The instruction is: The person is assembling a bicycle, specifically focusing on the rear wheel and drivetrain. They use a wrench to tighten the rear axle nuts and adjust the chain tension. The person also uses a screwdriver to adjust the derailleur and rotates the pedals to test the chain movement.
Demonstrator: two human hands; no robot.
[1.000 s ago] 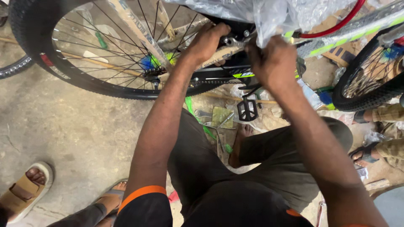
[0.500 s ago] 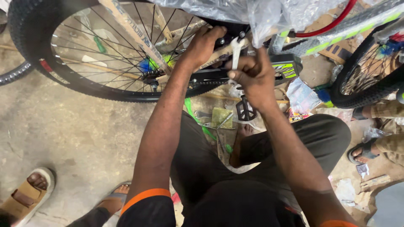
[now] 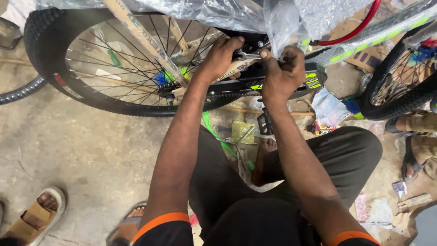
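A bicycle wrapped in clear plastic (image 3: 236,13) lies across the top of the head view, its black rear wheel (image 3: 114,64) at the left. My left hand (image 3: 221,57) grips the black frame by the wheel, fingers curled over it. My right hand (image 3: 282,73) is closed on a silver wrench (image 3: 249,56) whose head sits against the frame between both hands. A black pedal (image 3: 265,124) hangs just below my right wrist.
A second bicycle wheel (image 3: 400,86) stands at the right. Tools and scraps (image 3: 241,132) lie on the concrete floor between my knees. Another person's sandalled feet appear at bottom left (image 3: 38,214) and at the right edge (image 3: 414,155).
My right hand has shifted left and up along the frame and now holds the wrench level against it. My left hand has stayed on the frame.
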